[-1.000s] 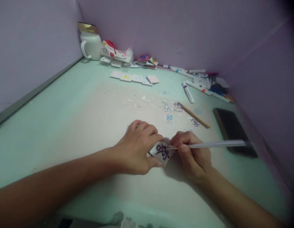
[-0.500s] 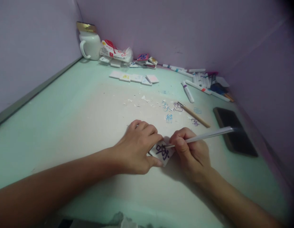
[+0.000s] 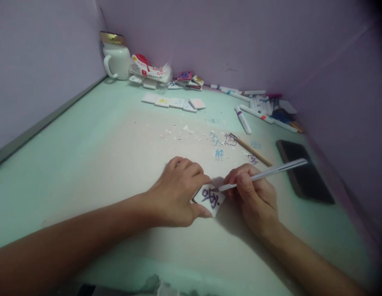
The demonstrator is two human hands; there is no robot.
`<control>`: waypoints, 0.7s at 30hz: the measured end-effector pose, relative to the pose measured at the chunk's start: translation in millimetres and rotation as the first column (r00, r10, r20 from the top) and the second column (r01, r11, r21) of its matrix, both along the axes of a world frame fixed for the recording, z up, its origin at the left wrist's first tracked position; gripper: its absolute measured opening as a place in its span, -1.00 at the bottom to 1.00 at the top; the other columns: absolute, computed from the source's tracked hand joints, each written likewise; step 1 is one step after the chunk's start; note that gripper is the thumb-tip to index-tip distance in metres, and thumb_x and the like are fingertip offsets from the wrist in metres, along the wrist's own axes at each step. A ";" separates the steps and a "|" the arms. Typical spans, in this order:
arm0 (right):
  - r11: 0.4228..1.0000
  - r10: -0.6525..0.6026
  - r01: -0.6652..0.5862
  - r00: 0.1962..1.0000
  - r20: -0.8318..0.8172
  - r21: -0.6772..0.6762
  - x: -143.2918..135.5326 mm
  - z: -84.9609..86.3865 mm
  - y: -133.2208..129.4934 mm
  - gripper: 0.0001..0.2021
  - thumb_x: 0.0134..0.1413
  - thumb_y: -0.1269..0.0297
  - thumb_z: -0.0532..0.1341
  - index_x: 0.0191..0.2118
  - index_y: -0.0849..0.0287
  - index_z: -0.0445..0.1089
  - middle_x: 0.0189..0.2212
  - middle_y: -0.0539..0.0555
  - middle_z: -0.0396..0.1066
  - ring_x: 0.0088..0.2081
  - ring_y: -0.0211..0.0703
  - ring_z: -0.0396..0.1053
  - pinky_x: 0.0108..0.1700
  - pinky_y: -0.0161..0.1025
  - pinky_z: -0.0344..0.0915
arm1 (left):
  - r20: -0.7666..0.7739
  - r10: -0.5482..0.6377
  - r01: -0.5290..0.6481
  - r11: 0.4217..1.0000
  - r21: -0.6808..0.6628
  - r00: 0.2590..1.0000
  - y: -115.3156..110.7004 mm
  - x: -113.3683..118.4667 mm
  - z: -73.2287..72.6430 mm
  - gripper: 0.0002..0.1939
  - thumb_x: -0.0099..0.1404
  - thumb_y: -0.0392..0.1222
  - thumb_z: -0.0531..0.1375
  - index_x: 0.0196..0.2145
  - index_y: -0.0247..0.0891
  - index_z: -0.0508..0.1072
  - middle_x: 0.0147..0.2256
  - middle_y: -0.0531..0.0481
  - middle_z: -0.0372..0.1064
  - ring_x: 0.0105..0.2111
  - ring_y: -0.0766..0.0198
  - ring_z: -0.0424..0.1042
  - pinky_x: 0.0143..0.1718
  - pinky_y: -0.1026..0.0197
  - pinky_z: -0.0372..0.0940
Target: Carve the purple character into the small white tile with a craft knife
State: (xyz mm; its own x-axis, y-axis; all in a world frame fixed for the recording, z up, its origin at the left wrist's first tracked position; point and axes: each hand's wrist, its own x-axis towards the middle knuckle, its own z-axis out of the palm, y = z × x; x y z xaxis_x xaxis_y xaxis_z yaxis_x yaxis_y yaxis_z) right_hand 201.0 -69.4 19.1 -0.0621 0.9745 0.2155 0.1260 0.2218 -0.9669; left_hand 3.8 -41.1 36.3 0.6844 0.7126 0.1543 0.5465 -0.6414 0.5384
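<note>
A small white block [image 3: 216,209] with a dark purple character drawn on its top is near the middle of the table. My left hand [image 3: 182,191] grips it from the left, fingers along its far side and thumb at the near side. In my right hand [image 3: 254,197] is a slim, pale pen-shaped carving tool [image 3: 281,166], pinched like a pencil. Its narrow dark tip points at the upper part of the block's face. Whether the tip touches the surface I cannot make out.
White shavings [image 3: 187,128] and characters in blue and purple mark the tabletop. Beyond my right hand lie a wooden-handled tool [image 3: 254,151], a phone [image 3: 304,172] and several markers [image 3: 243,120]. White tiles [image 3: 177,102], a tissue pack [image 3: 150,70] and a lidded mug [image 3: 118,61] stand farther back.
My right hand has shifted slightly right, drawing the tool's tip a little away along the block's upper face. The left hand and block stay nearly in place.
</note>
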 end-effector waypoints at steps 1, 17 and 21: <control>1.000 -0.004 0.004 1.000 0.021 0.015 0.6 0.1 -0.5 -0.72 0.30 0.14 0.09 -0.42 0.13 0.30 -0.59 -0.07 0.24 -0.56 -0.31 0.16 -0.54 -0.32 0.07 | -0.002 0.008 -0.008 1.000 0.012 1.000 -0.4 -0.2 -0.9 -0.51 0.03 0.03 0.39 -0.14 -0.26 0.43 -0.20 -0.09 0.33 -0.13 0.03 0.25 0.02 -0.08 0.06; 0.996 -0.049 0.037 0.989 0.139 0.083 -3.9 9.7 -12.5 -0.80 0.26 0.24 0.13 -0.41 0.10 0.34 -0.58 -0.08 0.31 -0.54 -0.31 0.22 -0.51 -0.36 0.10 | -0.011 0.071 -0.070 0.996 0.055 0.997 -8.0 -10.6 6.0 -0.61 0.08 -0.13 0.28 -0.13 -0.33 0.40 -0.15 -0.15 0.30 -0.11 0.02 0.22 0.02 -0.09 0.10; 0.990 -0.141 0.140 0.980 0.137 0.020 -13.1 12.7 -25.4 -0.81 0.22 0.22 0.16 -0.42 0.08 0.36 -0.59 -0.09 0.31 -0.55 -0.31 0.19 -0.53 -0.35 0.06 | -0.012 0.102 -0.101 0.993 0.068 0.995 -8.0 -10.5 3.4 -0.60 0.07 -0.05 0.33 -0.21 -0.35 0.41 -0.21 -0.15 0.31 -0.15 0.03 0.23 -0.03 -0.07 0.13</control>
State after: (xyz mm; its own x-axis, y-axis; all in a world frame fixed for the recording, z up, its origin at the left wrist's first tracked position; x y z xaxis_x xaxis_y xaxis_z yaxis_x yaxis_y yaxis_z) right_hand 187.8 -94.8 31.8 0.0457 0.9735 0.2241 0.2888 0.2019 -0.9359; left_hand -6.7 -49.1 39.7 0.6121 0.7666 0.1941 0.6183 -0.6170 0.4869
